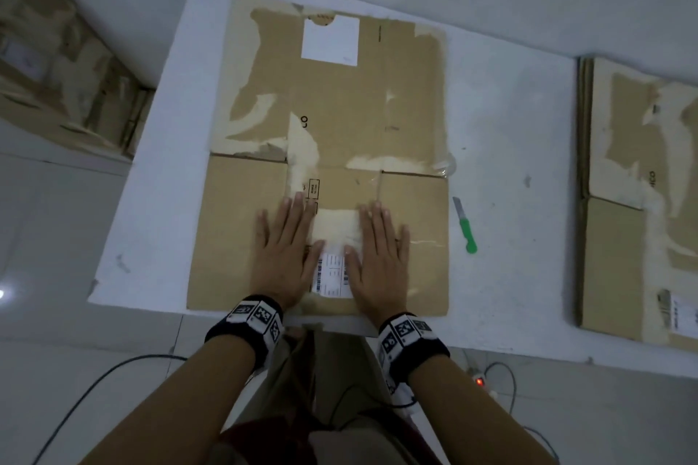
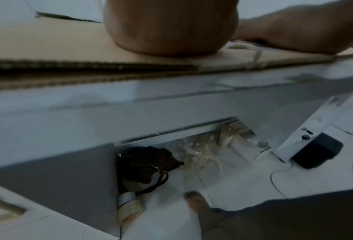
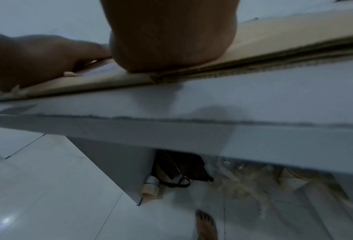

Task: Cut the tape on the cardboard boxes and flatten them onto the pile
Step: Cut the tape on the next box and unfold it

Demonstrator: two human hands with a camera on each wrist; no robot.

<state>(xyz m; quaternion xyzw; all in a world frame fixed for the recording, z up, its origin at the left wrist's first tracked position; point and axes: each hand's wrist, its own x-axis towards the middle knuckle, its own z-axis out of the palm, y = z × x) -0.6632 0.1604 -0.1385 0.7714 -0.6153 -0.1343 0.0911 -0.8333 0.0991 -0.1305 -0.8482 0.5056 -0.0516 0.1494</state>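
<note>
both palms down, fingers straight, left hand (image 1: 285,253) and right hand (image 1: 381,260) press the flattened box (image 1: 332,117) flat; next it probably goes onto the pile (image 1: 638,208) at three o'clock.

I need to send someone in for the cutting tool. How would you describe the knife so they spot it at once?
Start at the white table with the big flattened cardboard box under both hands. Just off the box's right edge, alone on the bare tabletop, lies the knife. It is small, with a short grey blade and a bright green handle, the only green thing there.
</note>
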